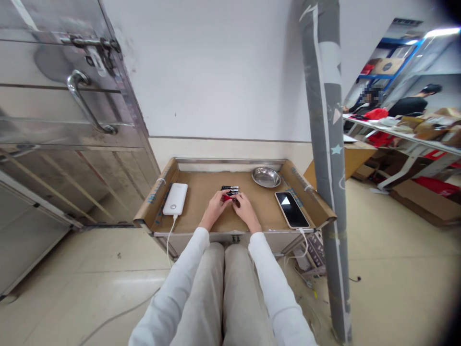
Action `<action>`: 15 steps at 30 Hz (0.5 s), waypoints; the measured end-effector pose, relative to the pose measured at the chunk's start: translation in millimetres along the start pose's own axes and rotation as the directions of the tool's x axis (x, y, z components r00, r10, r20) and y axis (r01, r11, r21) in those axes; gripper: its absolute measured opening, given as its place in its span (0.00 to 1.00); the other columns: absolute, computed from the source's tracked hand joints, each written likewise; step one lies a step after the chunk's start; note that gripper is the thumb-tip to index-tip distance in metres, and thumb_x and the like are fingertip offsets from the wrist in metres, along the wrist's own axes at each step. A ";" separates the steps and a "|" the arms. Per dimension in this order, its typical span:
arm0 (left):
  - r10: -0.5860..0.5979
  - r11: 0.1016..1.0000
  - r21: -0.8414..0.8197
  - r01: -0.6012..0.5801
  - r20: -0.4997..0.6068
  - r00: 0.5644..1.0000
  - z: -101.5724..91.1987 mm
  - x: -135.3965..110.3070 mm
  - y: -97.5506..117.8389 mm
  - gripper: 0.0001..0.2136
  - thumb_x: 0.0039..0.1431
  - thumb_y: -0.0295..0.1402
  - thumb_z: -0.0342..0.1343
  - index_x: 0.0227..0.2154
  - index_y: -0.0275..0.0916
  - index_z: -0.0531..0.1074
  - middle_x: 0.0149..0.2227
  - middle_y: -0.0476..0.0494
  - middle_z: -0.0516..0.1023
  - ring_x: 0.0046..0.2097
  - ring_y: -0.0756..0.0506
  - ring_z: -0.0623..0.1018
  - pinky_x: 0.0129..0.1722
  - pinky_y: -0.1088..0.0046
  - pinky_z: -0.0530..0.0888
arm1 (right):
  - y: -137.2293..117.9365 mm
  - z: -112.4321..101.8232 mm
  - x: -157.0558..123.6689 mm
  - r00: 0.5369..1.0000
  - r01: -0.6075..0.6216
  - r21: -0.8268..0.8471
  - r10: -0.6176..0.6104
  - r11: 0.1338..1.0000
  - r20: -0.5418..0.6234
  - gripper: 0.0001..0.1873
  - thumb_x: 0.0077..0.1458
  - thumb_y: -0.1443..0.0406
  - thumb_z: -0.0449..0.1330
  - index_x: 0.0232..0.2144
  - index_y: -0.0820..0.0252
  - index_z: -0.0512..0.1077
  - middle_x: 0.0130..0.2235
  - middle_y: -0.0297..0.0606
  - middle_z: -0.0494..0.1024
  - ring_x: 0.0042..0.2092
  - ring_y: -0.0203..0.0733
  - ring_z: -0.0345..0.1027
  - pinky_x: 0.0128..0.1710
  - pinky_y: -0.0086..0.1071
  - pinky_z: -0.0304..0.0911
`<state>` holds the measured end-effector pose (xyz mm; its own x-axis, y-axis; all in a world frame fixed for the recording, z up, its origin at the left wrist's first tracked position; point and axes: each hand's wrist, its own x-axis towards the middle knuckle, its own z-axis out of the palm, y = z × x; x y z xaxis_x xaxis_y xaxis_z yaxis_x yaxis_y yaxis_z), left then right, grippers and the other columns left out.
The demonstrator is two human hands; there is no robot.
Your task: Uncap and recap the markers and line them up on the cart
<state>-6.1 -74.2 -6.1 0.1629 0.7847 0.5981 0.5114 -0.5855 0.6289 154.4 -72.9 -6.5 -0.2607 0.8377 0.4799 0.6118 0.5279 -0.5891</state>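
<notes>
My left hand and my right hand meet over the middle of a brown-covered tray table. Between their fingertips is a small red thing with something dark beside it; the fingers hide most of it, so its kind cannot be made out. Both hands are closed, fingers pinched together. Just beyond the fingertips lie several slim black cylinders with silvery ends, which look like batteries, side by side on the brown surface.
A white power bank with a cable lies left. At right are a round metal dish and a cabled phone. A tall grey wrapped roll stands beside the table. A metal door is left; people sit far right.
</notes>
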 end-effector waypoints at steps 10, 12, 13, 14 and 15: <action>0.036 0.999 -0.005 -0.037 -0.139 0.990 -1.4 0.9 -0.4 0.12 0.63 0.35 0.48 0.49 0.42 0.64 0.42 0.44 0.73 0.42 0.49 0.75 0.44 0.70 0.74 | 8.9 4.9 1.6 1.000 0.007 0.114 -0.006 0.993 -0.007 0.14 0.56 0.70 0.51 0.42 0.56 0.70 0.44 0.39 0.70 0.45 0.42 0.65 0.49 0.37 0.61; 0.029 0.999 -0.010 -0.031 -0.171 0.985 -1.9 1.3 0.2 0.12 0.64 0.34 0.47 0.49 0.42 0.64 0.43 0.43 0.72 0.43 0.49 0.75 0.45 0.70 0.74 | 10.2 5.1 1.7 1.000 0.002 0.115 0.000 0.993 -0.016 0.13 0.56 0.69 0.51 0.42 0.56 0.70 0.44 0.40 0.71 0.46 0.42 0.65 0.49 0.37 0.61; 0.023 1.000 -0.015 -0.026 -0.183 0.983 -2.1 1.3 0.6 0.12 0.64 0.34 0.47 0.49 0.42 0.64 0.44 0.43 0.72 0.44 0.49 0.75 0.44 0.70 0.74 | 10.5 5.1 1.7 1.000 -0.001 0.112 0.004 0.994 -0.021 0.13 0.56 0.69 0.52 0.42 0.56 0.71 0.44 0.40 0.71 0.46 0.42 0.66 0.49 0.38 0.61; 0.015 1.000 -0.020 -0.020 -0.192 0.981 -2.3 1.2 0.9 0.12 0.64 0.34 0.47 0.49 0.41 0.64 0.44 0.43 0.72 0.44 0.49 0.75 0.44 0.71 0.74 | 10.6 5.0 1.8 1.000 -0.005 0.108 0.007 0.994 -0.025 0.12 0.57 0.69 0.52 0.42 0.56 0.71 0.43 0.40 0.71 0.45 0.43 0.66 0.49 0.37 0.61; 0.007 1.000 -0.026 -0.012 -0.196 0.980 -2.5 1.0 1.3 0.12 0.64 0.34 0.46 0.49 0.41 0.64 0.44 0.42 0.72 0.44 0.49 0.75 0.44 0.71 0.74 | 10.5 4.8 1.8 1.000 -0.007 0.102 0.010 0.995 -0.027 0.12 0.57 0.68 0.52 0.41 0.56 0.71 0.43 0.40 0.72 0.45 0.43 0.66 0.49 0.37 0.61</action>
<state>-7.4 -74.7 -3.5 -0.0024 0.7254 0.6884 0.4872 -0.6003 0.6343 156.8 -65.2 -15.0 -0.2342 0.8387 0.4917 0.5346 0.5335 -0.6554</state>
